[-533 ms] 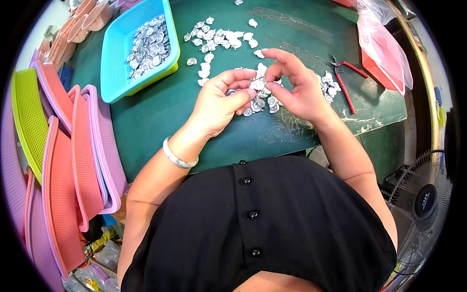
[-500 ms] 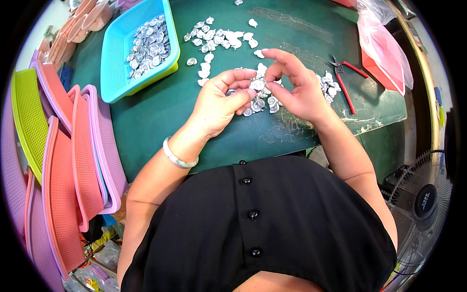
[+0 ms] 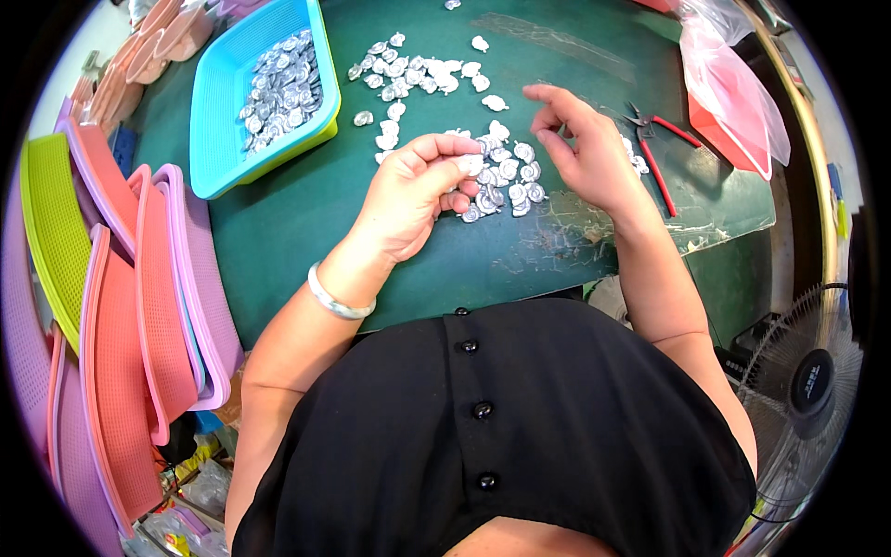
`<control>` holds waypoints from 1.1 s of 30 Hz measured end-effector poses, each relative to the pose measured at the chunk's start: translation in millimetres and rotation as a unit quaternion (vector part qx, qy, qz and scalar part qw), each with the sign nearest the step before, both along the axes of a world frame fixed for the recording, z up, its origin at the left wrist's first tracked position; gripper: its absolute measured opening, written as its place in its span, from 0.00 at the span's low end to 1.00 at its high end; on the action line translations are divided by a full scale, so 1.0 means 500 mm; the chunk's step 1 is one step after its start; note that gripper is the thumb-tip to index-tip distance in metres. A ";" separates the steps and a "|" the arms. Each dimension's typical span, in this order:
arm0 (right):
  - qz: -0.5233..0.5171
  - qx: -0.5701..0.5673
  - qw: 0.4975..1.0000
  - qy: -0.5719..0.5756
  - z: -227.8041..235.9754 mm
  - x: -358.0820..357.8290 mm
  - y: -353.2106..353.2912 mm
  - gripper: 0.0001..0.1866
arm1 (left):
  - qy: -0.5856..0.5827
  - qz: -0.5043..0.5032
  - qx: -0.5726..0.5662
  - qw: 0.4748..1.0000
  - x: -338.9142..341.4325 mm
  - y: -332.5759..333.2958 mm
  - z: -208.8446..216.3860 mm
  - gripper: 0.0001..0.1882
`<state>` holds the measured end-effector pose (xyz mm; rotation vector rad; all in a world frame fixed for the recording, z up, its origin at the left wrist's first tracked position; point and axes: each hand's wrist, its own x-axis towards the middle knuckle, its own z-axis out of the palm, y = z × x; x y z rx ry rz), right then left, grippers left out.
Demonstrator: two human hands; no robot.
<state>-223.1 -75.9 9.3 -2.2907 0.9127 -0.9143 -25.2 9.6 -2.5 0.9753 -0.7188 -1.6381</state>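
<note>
My left hand (image 3: 408, 190) pinches one small silver rose-shaped metal piece (image 3: 472, 165) between thumb and forefinger. Just beyond and beside it, a loose pile of like silver pieces (image 3: 509, 169) lies on the green tabletop (image 3: 288, 241). To the right of that pile, my right hand (image 3: 594, 153) hovers with thumb and forefinger apart, and no piece shows between them. Part of another small cluster of silver pieces (image 3: 639, 163) peeks out behind my right wrist.
A blue basket (image 3: 209, 116) of silver pieces stands at the far left, and scattered pieces (image 3: 418, 72) lie beside it. Red-handled pliers (image 3: 657, 174) rest at right, near a red bin (image 3: 722, 130) with clear plastic. Stacked colored baskets (image 3: 121, 371) crowd the left; a fan (image 3: 811, 382) stands lower right.
My right hand has drawn away to the right from my left hand, and its fingers have spread. The left hand keeps hold of the silver piece, shifted slightly left.
</note>
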 end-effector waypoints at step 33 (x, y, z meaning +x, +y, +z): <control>0.165 0.387 0.886 -0.196 0.004 0.017 0.023 0.24 | -0.047 -0.053 0.091 0.993 -0.009 -0.010 0.012 0.06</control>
